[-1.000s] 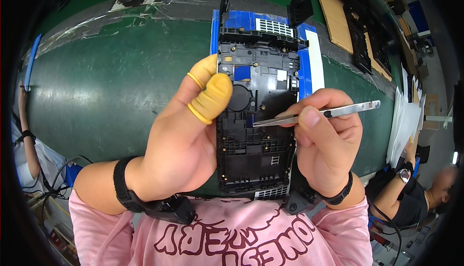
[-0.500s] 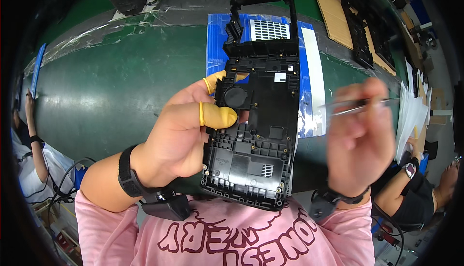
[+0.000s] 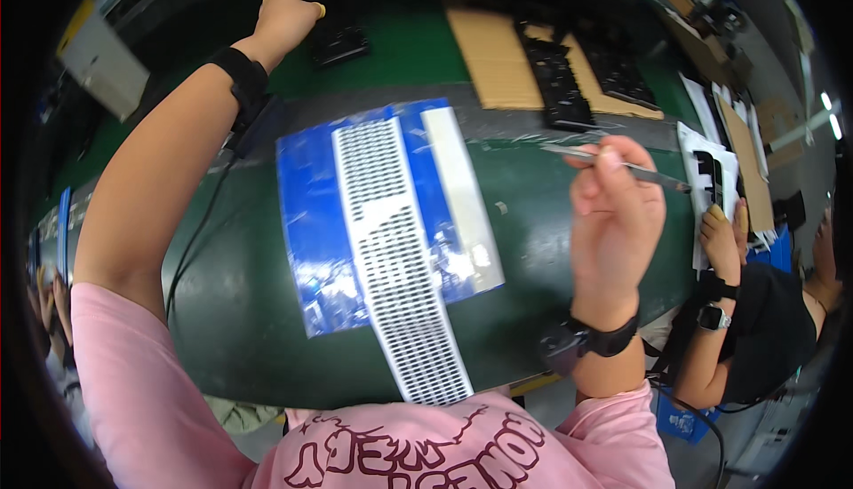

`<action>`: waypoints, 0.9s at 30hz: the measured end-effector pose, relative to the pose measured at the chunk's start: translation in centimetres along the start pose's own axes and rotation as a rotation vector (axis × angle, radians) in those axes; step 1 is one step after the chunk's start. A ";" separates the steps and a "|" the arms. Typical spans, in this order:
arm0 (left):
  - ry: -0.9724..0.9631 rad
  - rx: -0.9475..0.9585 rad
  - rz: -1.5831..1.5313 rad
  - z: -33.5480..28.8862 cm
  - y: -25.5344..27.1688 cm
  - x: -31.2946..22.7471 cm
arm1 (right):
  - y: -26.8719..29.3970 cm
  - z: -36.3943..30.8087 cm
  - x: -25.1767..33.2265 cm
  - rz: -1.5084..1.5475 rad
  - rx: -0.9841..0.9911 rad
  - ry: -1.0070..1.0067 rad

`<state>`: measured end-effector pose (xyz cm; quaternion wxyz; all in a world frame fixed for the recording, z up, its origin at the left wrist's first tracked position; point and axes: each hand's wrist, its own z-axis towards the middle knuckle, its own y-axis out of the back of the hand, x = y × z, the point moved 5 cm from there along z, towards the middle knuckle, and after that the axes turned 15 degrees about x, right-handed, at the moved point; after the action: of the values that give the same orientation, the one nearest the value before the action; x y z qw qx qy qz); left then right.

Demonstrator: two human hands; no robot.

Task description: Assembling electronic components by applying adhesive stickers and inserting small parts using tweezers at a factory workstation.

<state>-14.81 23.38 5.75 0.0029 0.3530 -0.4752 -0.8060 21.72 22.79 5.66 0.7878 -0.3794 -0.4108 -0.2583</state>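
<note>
My left hand is stretched to the far left, yellow cots on its fingertips. Its thumb and fingers are apart over a dark area, and I make out nothing in them. Just right of it lies a black plastic part. My right hand pinches metal tweezers, their tips pointing left above the green table. Between my arms a white sheet with rows of small black pieces lies over a blue plastic-wrapped board and reaches past its near edge. A plain white strip runs along the board's right side.
Black plastic housings rest on cardboard at the back right. A grey box stands far left. A cable trails beside my left arm. At right, another person's hands work by white sheets.
The black housing has left my left hand, which has moved far forward and left. The sheet of small black pieces now shows in full. My right hand keeps the tweezers.
</note>
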 end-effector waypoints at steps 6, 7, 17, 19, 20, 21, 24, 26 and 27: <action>-0.383 0.579 0.450 -1.1 -13.0 -18.3 | 2.3 0.4 0.1 0.068 -0.009 -0.031; -0.373 0.604 0.468 -1.9 -14.2 -20.0 | 2.1 0.5 -0.1 0.127 0.025 -0.070; -0.333 0.636 -0.048 -0.6 -8.5 -19.7 | 0.4 0.1 -3.2 -0.055 0.207 -0.242; -0.318 0.649 -0.260 -3.9 -2.5 -18.2 | -0.7 -0.4 -3.7 -0.252 0.291 -0.223; -0.274 0.681 -0.442 -5.3 -0.3 -16.7 | -1.9 -0.8 -4.0 -0.231 0.325 -0.246; -0.125 0.783 -0.629 -6.7 0.5 -15.4 | -2.2 -0.9 -4.5 -0.228 0.333 -0.269; 0.015 0.756 -1.103 -10.4 4.0 -11.0 | -4.5 -1.2 -5.2 -0.228 0.383 -0.348; 0.073 0.581 -1.317 -13.9 5.9 -8.8 | -6.9 -1.7 -6.0 -0.292 0.377 -0.395; 0.110 0.738 -1.330 -15.4 6.8 -6.7 | -8.3 -2.0 -6.3 -0.298 0.398 -0.391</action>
<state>-3.18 10.17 10.18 -0.5779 0.5827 -0.4000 -0.4081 13.31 17.03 2.77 0.7062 -0.1960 -0.6479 -0.2075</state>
